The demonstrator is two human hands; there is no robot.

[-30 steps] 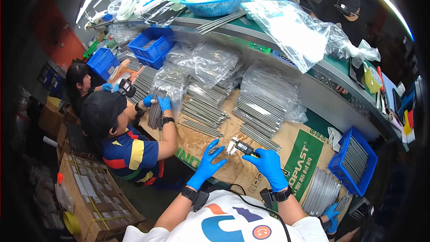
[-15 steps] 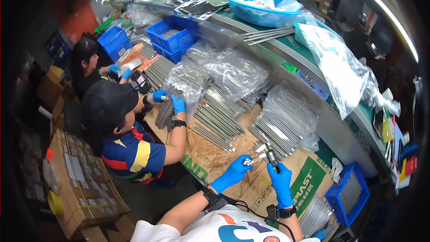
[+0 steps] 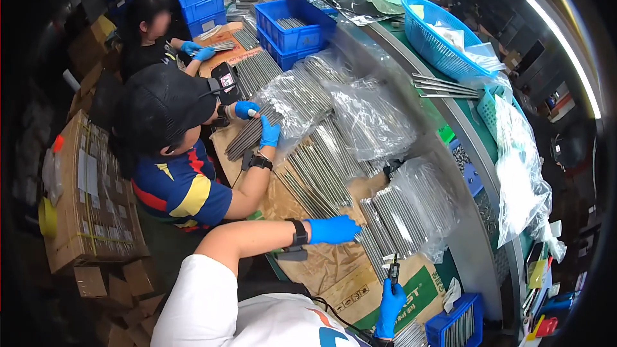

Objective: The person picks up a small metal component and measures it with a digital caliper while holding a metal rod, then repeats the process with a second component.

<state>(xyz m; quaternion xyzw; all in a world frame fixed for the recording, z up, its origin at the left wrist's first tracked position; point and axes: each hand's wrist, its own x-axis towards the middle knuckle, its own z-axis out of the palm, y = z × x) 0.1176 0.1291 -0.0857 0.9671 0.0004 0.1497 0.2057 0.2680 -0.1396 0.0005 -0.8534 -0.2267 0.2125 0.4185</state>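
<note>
My left hand (image 3: 334, 230), in a blue glove, reaches across the cardboard to a narrow row of metal rods (image 3: 373, 252). Its fingers are bent closed against these rods, and the fingertips are partly hidden. A larger pile of shiny rods (image 3: 402, 218) lies just right of that row, partly under clear plastic. My right hand (image 3: 391, 308), also gloved in blue, grips a black caliper (image 3: 394, 271) with a small display. The caliper points away from me, with its jaws close to the near ends of the rods.
To the left, a co-worker in a cap (image 3: 160, 99) handles a bundle of dark rods (image 3: 250, 135); another person works beyond. Blue bins (image 3: 289, 22) stand at the back, and a blue crate of rods (image 3: 454, 321) at the near right. A metal-edged conveyor (image 3: 443, 71) curves behind.
My left hand has turned and moved up and slightly left; the rod ends that showed in it are out of sight. The right hand with the caliper appears lower. The whole view has shifted.
</note>
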